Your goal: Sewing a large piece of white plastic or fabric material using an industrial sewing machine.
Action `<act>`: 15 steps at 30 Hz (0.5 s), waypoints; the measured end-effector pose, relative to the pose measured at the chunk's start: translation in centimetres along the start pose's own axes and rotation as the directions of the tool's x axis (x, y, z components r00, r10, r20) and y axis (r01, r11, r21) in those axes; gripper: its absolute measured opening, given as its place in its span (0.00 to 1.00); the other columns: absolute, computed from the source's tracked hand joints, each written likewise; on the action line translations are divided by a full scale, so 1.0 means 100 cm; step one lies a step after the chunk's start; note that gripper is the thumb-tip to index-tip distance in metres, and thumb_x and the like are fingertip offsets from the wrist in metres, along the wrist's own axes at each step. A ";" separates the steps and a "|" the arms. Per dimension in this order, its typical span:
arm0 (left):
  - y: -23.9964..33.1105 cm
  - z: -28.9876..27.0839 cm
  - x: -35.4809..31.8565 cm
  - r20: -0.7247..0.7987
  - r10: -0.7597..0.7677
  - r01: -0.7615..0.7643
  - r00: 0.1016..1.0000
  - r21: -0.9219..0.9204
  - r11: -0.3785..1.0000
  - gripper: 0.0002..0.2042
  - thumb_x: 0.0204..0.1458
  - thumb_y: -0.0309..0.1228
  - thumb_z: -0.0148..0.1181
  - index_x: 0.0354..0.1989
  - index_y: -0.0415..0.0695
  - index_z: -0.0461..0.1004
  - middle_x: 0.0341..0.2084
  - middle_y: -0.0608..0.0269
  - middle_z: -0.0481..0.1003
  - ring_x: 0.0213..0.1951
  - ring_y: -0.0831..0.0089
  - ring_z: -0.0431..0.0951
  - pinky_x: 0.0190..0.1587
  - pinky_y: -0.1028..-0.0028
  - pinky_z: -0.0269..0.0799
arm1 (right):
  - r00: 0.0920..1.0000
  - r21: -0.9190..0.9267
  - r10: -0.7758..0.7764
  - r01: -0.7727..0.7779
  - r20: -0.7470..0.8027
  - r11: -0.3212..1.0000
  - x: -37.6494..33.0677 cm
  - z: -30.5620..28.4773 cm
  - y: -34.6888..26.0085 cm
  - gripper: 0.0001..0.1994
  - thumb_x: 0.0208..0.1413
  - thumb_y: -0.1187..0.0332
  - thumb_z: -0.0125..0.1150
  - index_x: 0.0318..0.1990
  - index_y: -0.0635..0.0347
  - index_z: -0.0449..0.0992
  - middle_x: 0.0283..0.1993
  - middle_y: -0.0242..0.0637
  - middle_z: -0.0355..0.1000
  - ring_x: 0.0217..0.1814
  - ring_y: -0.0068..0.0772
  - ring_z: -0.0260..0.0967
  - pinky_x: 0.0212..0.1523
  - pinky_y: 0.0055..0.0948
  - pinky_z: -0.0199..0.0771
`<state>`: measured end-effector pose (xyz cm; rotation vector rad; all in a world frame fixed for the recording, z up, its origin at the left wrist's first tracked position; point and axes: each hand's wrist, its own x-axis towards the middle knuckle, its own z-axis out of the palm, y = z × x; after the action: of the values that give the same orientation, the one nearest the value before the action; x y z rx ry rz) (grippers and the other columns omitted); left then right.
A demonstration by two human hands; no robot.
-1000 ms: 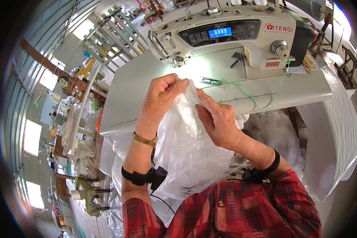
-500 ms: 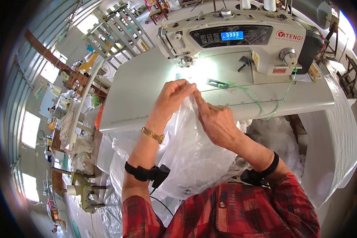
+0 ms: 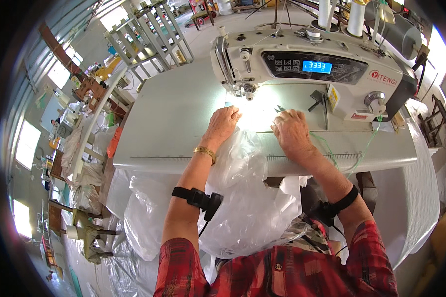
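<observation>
At the lit needle area of a white sewing machine (image 3: 302, 54), my left hand (image 3: 224, 123) pinches the upper edge of a clear plastic sheet (image 3: 240, 153). The sheet hangs over the table's front edge down to my lap. To the right, my right hand (image 3: 293, 131) rests on the tabletop with its fingers curled over small thread snips (image 3: 280, 108). Only the blade end of the snips shows beyond the fingers. Green string (image 3: 327, 146) runs from beside that hand to the machine's handwheel (image 3: 375, 101).
A dark small tool (image 3: 316, 98) lies beneath the machine arm. White thread cones (image 3: 356, 19) stand on top behind it. The pale sewing table (image 3: 158, 119) has a ruler strip near its front edge. A grey slatted frame (image 3: 151, 44) stands behind, with cluttered benches at left.
My hands have come apart. The left stays on the plastic near the needle, while the right has moved right and closed over the snips. The view has shifted slightly.
</observation>
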<state>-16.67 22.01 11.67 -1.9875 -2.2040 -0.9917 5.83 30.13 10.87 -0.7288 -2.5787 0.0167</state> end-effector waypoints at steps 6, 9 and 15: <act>-0.014 0.014 0.002 -0.083 0.028 -0.028 0.996 0.001 1.000 0.12 0.55 0.35 0.59 0.34 0.36 0.75 0.28 0.47 0.76 0.33 0.50 0.76 0.37 0.59 0.70 | 0.985 0.181 -0.169 0.163 0.020 0.970 0.044 0.010 -0.026 0.09 0.56 0.65 0.57 0.35 0.59 0.80 0.44 0.41 0.73 0.50 0.36 0.67 0.51 0.38 0.66; -0.010 0.014 0.004 -0.131 0.008 -0.013 0.991 -0.033 0.999 0.12 0.54 0.36 0.60 0.35 0.37 0.76 0.31 0.47 0.77 0.37 0.50 0.77 0.39 0.59 0.70 | 0.977 0.259 -0.202 0.213 -0.071 0.942 0.050 0.021 -0.031 0.08 0.56 0.65 0.57 0.35 0.59 0.79 0.43 0.41 0.72 0.51 0.38 0.67 0.48 0.37 0.68; 0.005 0.003 0.004 -0.013 -0.260 0.260 0.966 0.073 0.963 0.09 0.51 0.32 0.62 0.33 0.38 0.77 0.34 0.46 0.77 0.39 0.49 0.77 0.41 0.57 0.71 | 0.956 0.213 -0.293 0.286 0.002 0.934 0.048 0.027 -0.029 0.13 0.58 0.61 0.57 0.42 0.59 0.79 0.45 0.40 0.73 0.54 0.42 0.67 0.56 0.42 0.64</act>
<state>-16.21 22.53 11.85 -1.6961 -2.5079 -0.9157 -0.38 30.35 10.92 -0.2689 -2.6385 0.2073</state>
